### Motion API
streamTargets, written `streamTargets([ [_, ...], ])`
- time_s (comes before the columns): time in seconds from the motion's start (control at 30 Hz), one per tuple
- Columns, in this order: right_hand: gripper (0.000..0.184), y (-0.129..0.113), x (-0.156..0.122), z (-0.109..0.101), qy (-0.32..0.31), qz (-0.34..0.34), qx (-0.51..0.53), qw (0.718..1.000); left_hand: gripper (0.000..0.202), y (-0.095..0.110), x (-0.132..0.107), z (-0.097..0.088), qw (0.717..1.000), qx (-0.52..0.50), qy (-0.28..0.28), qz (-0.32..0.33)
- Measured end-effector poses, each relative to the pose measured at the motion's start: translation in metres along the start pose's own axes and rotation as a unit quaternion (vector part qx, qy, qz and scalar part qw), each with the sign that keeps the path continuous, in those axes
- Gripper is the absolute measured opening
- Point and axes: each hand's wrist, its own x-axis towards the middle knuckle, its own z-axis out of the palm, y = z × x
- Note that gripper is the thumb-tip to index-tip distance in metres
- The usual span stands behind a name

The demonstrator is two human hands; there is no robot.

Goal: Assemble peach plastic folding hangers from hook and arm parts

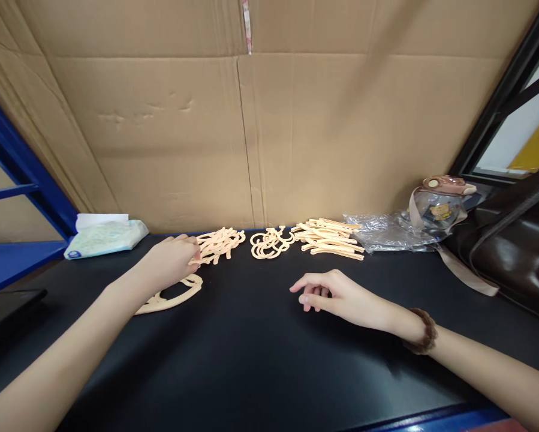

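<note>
Left hand (172,259), grip pinched on a curved plastic piece (205,257) at the centre-left pile (219,240). Right hand (336,295) rested slack and empty on the bench (251,348). Hooks (269,243) and bars (330,240) lay sorted apart by shape.

I read this as small workshop or warehouse assembly bench. Cues: blue metal racking frame (17,162) at left, flattened cardboard sheets (251,132) as back wall, black worktop (260,354). Peach plastic parts sorted in three heaps: curved pieces (219,243), hooks (271,243), straight bars (330,240). Worker's own tissue pack (105,237), water bottle (437,210), brown bag (512,252) parked at edges.
</note>
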Motion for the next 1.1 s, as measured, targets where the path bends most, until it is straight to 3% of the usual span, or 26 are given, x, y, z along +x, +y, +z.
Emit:
streamTargets([
  [0.3, 0.023, 0.000, 0.001, 0.000, -0.001, 0.000, 0.003, 1.000, 0.038, 0.005, -0.005, -0.018, 0.991, -0.032, 0.111, -0.072],
  [0.53, 0.026, 0.000, 0.002, 0.001, -0.001, 0.001, -0.012, 1.000, 0.041, 0.020, -0.006, -0.029, 0.941, -0.215, 0.208, -0.156],
  [0.67, 0.025, 0.000, 0.003, 0.002, 0.004, -0.002, -0.023, 1.000, 0.044, 0.039, -0.003, -0.027, 0.906, -0.377, 0.146, -0.127],
  [0.8, 0.025, 0.000, 0.004, 0.001, 0.022, -0.005, -0.063, 0.998, 0.044, 0.080, -0.007, -0.017, 0.870, -0.490, 0.025, -0.051],
  [0.9, 0.024, 0.001, 0.005, -0.001, 0.056, -0.007, -0.135, 0.989, 0.042, 0.110, -0.012, -0.008, 0.851, -0.524, -0.031, -0.009],
  [1.0, 0.023, 0.001, 0.011, -0.003, 0.108, -0.042, -0.240, 0.964, 0.039, 0.125, -0.016, -0.001, 0.856, -0.515, -0.042, 0.008],
  [1.1, 0.022, 0.000, 0.028, -0.007, 0.121, -0.085, -0.365, 0.919, 0.033, 0.129, -0.019, 0.004, 0.874, -0.484, -0.033, 0.006],
])
